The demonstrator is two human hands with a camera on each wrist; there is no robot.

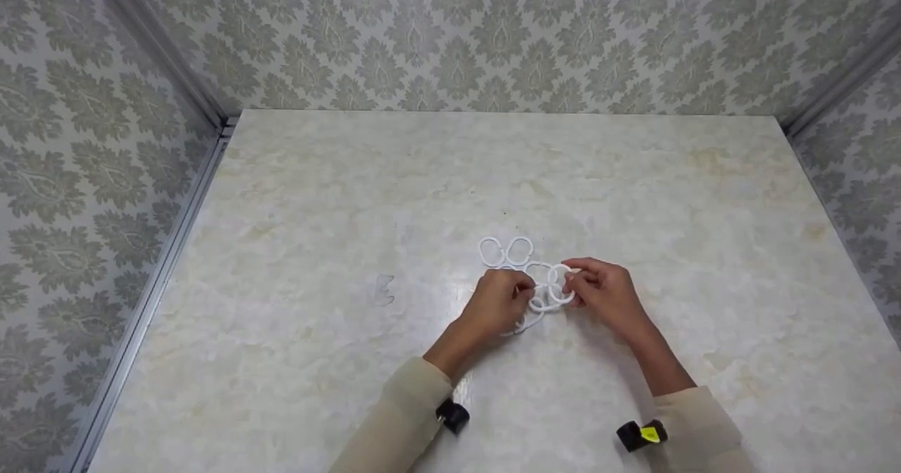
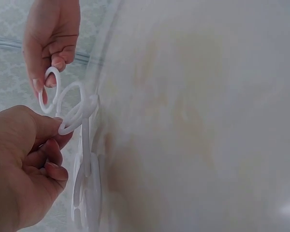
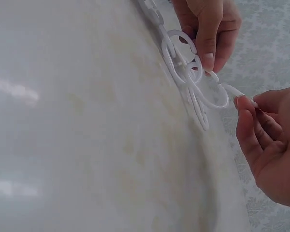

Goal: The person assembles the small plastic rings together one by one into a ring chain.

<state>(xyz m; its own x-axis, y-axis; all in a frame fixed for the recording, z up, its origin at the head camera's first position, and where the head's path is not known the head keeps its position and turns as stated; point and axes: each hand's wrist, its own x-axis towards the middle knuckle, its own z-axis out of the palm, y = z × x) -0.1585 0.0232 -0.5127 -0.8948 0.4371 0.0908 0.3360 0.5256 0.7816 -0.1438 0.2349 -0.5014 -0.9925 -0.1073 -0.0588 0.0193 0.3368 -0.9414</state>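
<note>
Several white oval plastic rings, like shower curtain rings, are linked into a chain (image 1: 546, 308) between the two hands. My left hand (image 1: 498, 300) pinches one linked ring (image 2: 63, 130) between thumb and forefinger. On the other side my right hand (image 1: 609, 293) holds the end ring (image 1: 550, 281) by its outer edge, with thumb and fingertips. That end ring (image 3: 233, 90) hooks near the left hand's ring, though whether its gap is closed I cannot tell. More rings (image 2: 89, 203) hang or lie below the left hand, partly hidden by it in the head view.
Two white rings (image 1: 481, 251) lie on the table just beyond the left hand. A small clear piece (image 1: 384, 290) lies further left on the marbled tabletop (image 1: 317, 198). Patterned walls (image 1: 457, 36) stand behind and at both sides.
</note>
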